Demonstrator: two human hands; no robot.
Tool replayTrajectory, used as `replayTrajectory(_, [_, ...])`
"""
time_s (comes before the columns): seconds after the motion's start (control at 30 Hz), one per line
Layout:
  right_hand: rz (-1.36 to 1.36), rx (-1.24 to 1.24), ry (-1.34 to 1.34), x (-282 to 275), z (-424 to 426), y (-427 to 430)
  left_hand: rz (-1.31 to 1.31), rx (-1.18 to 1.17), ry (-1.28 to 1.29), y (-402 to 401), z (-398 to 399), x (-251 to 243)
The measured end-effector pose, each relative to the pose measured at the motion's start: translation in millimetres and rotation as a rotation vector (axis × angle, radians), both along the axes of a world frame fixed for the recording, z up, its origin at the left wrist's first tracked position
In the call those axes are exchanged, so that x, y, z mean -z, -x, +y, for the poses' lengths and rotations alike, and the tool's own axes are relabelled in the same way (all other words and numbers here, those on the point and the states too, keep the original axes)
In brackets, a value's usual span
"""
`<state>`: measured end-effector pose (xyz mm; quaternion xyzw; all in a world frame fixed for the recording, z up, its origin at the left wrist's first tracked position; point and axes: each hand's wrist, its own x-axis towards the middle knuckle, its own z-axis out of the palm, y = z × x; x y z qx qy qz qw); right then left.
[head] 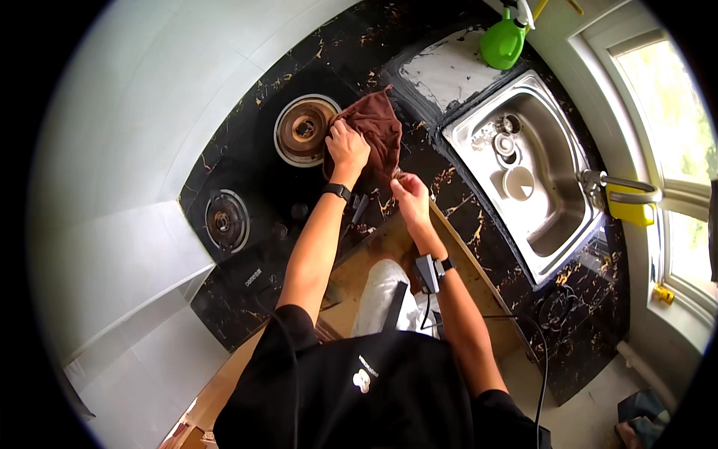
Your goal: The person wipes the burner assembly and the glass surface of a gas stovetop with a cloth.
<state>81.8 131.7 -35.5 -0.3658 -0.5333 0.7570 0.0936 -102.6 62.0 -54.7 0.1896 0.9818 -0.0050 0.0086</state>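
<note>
A dark brown cloth [377, 126] lies bunched on the black cooktop, against the right rim of a rusty, bare gas burner [287, 137]. My left hand [346, 147], with a black band at its wrist, grips the cloth's left side next to that burner. At the cloth's lower right corner, my right hand [413, 196] pinches the fabric between thumb and fingers. A small device is strapped to the right wrist. Under the left forearm a dark object [360, 207] lies partly hidden.
A second burner [226, 221] sits at the left. To the right, a steel sink [552, 233] holds a light-coloured cup [519, 183] below a curved faucet [634, 193]. Behind the sink stands a green spray bottle [503, 44]. A cable [544, 359] hangs beside my right arm.
</note>
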Motion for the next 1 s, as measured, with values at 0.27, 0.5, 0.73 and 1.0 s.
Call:
replayTrajectory(0.27, [-0.105, 0.051, 0.086, -6, 4, -22, -0.016, 0.216, -0.140, -69, -83, 4])
replayTrajectory(0.5, [-0.040, -0.136, 0.127, 3, -23, -28, -0.140, 0.001, -0.214, -94, -141, 1])
replayTrajectory(0.73, [-0.085, -0.339, 0.047, -20, -63, -13, -0.243, 0.050, -0.119, -69, -153, 0])
replayTrajectory(1.0, [-0.117, -0.358, -0.026, -20, -58, -4, -0.174, 0.017, -0.313, -40, -170, -7])
